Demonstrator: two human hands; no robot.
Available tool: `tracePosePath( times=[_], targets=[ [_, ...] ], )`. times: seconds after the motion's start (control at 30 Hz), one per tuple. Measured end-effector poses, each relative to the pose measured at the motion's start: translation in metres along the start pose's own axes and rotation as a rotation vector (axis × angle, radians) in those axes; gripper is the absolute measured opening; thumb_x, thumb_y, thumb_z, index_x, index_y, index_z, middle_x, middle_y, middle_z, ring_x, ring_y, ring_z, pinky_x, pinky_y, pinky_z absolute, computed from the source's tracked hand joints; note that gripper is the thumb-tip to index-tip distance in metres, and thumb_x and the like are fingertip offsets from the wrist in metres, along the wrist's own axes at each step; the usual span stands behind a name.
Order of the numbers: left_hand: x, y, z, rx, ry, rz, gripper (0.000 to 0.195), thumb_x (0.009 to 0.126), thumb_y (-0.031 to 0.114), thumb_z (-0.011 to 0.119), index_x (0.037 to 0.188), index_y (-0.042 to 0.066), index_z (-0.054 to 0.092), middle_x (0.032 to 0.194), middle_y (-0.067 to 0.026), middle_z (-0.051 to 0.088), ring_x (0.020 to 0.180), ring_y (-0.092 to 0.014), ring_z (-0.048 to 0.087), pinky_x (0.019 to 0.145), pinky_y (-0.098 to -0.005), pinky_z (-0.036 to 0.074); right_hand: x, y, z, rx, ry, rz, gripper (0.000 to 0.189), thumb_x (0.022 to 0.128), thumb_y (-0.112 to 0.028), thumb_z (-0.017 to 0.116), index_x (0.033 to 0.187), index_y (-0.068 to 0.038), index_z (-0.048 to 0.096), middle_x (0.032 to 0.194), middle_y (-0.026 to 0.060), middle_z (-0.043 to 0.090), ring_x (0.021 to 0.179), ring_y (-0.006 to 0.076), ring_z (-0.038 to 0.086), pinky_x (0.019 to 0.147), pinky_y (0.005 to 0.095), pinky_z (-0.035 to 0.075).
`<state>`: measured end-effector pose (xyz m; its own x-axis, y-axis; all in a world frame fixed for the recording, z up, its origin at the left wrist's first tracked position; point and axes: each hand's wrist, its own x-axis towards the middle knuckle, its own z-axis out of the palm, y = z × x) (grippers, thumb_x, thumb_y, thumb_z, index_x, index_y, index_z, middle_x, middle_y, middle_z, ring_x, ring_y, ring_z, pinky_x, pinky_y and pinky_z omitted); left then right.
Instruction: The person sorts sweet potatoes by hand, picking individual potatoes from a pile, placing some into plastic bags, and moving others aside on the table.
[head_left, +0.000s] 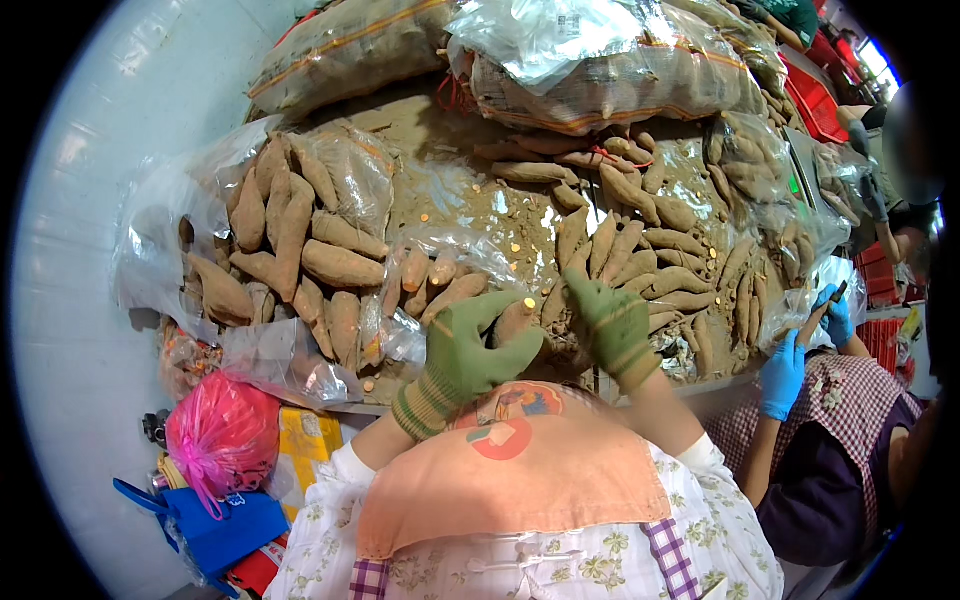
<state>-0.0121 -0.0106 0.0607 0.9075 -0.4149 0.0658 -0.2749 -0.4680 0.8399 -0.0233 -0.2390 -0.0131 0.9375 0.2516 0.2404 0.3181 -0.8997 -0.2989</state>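
My left hand (480, 349), in a green knitted glove, grips a soil-covered sweet potato (514, 322) whose cut tip shows pale yellow. Just to its right is my right hand (613, 322), gloved alike, with its fingers curled. Whether something sits inside that fist is hidden. Left of my left hand, several sweet potatoes (454, 289) with trimmed ends lie in a clear plastic bag (480, 251). Beyond my right hand, more sweet potatoes (622, 247) are spread over the dirt-covered table (450, 180).
A heap of sweet potatoes (281, 217) fills an open plastic bag at left. Full mesh sacks (615, 82) line the back. At right, a co-worker's blue-gloved hands (784, 375) hold a sweet potato and a dark-tipped tool. A pink bag (221, 427) is below left.
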Motion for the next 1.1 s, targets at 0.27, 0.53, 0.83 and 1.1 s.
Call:
tracePosePath(
  times=[0.27,0.53,0.83,1.1],
  targets=[
    [0.002,-0.032,-0.01,-0.666,0.039,0.059,0.037,0.087,0.012,0.074,0.121,-0.001,0.067,0.107,-0.0117,0.072,0.1,-0.028,0.067,0.095,-0.0365,0.05,-0.007,-0.009,-0.019,0.808,0.099,0.361,0.03,0.104,-0.015,0.053,0.124,0.004,0.066,0.073,0.0036,0.065,0.066,0.0099,0.059,0.063,0.0272,0.049],
    [-0.008,-0.029,0.009,-0.468,0.029,0.272,0.033,0.094,0.003,0.064,0.128,0.002,0.065,0.133,-0.0172,0.058,0.119,-0.029,0.061,0.1,-0.0383,0.053,-0.01,-0.048,-0.031,0.404,0.25,-0.032,0.04,0.092,-0.014,0.066,0.131,-0.005,0.061,0.084,0.0126,0.07,0.068,0.0348,0.066,0.059,0.0443,0.051],
    [-0.017,-0.017,0.014,-0.978,-0.002,-0.131,0.036,0.104,0.007,0.049,0.138,-0.003,0.052,0.138,-0.0155,0.052,0.119,-0.022,0.062,0.095,-0.03,0.056,-0.012,-0.049,-0.025,0.238,0.287,-0.076,0.043,0.091,-0.017,0.07,0.132,-0.007,0.062,0.083,0.0111,0.067,0.062,0.0306,0.064,0.054,0.0423,0.048],
    [-0.015,-0.011,0.013,-1.103,0.017,-0.185,0.043,0.107,0.023,0.054,0.139,-0.006,0.048,0.128,-0.0118,0.061,0.113,-0.019,0.065,0.091,-0.0284,0.057,-0.014,-0.045,-0.026,0.197,0.239,-0.123,0.049,0.089,-0.016,0.072,0.134,-0.003,0.059,0.078,0.0104,0.065,0.06,0.0288,0.063,0.053,0.041,0.047]
  ],
)
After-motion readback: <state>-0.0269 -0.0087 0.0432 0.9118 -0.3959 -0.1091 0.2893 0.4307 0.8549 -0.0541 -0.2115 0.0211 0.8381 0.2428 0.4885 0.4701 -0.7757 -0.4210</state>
